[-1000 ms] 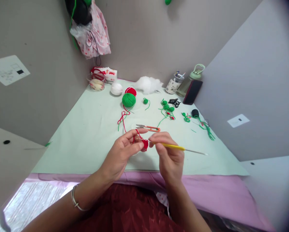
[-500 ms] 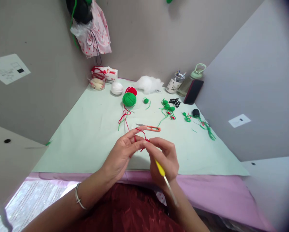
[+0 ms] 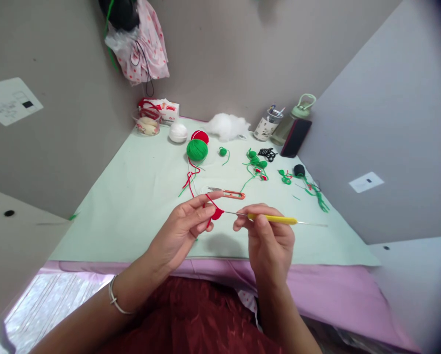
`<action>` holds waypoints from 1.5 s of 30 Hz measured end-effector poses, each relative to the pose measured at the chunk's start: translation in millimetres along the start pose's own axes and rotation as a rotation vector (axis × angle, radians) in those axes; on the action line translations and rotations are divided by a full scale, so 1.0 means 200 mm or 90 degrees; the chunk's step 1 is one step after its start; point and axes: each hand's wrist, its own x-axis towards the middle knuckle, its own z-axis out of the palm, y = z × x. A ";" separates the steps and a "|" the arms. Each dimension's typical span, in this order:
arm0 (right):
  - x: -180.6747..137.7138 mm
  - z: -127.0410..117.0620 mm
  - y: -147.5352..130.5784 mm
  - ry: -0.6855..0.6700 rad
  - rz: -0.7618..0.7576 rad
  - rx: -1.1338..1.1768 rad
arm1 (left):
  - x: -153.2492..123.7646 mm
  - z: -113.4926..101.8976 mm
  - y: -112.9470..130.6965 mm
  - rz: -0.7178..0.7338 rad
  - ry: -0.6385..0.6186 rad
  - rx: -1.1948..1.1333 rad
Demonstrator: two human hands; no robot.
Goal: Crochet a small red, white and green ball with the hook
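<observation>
Between its thumb and fingers my left hand [image 3: 185, 221] pinches a small red crochet piece [image 3: 218, 213], with red yarn [image 3: 213, 195] running over the index finger. My right hand [image 3: 272, 238] grips a crochet hook [image 3: 275, 219] by its yellow handle, holding it nearly level. The hook's thin metal shaft reaches left to the edge of the red piece; its very tip is too small to make out. Just beyond my left fingertips lie orange thread snips [image 3: 233, 194]. Farther back are a green yarn ball [image 3: 197, 150] and a red yarn ball [image 3: 201, 136].
White stuffing [image 3: 227, 127] and a white yarn ball [image 3: 178, 132] sit along the back wall. Small green pieces [image 3: 260, 164] lie right of centre. A pen cup [image 3: 267, 125], a bottle [image 3: 287, 125] and a phone [image 3: 296, 138] stand at the back right.
My right hand has moved right, away from my left. The crochet hook has swung from pointing steeply down towards me to nearly level, and the red piece now shows more.
</observation>
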 end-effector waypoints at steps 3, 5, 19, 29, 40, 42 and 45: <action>0.01 0.01 0.01 -0.024 -0.019 -0.043 | -0.01 0.01 -0.02 0.050 0.011 0.055; 0.01 0.03 0.01 -0.044 -0.063 -0.104 | -0.01 0.01 -0.04 0.081 0.012 0.089; -0.03 0.01 0.05 -0.083 -0.244 -0.319 | 0.01 0.00 -0.07 -0.099 -0.005 -0.088; 0.03 -0.01 0.00 -0.014 -0.007 -0.029 | 0.01 0.00 -0.04 0.002 0.019 0.025; -0.03 0.02 0.03 -0.033 -0.166 -0.234 | -0.01 0.03 -0.06 0.013 0.002 0.035; 0.00 0.01 0.02 -0.036 -0.056 -0.142 | -0.01 0.03 -0.05 0.009 -0.008 0.025; 0.03 -0.01 0.00 -0.033 0.036 -0.032 | -0.02 0.03 -0.03 0.026 -0.001 0.055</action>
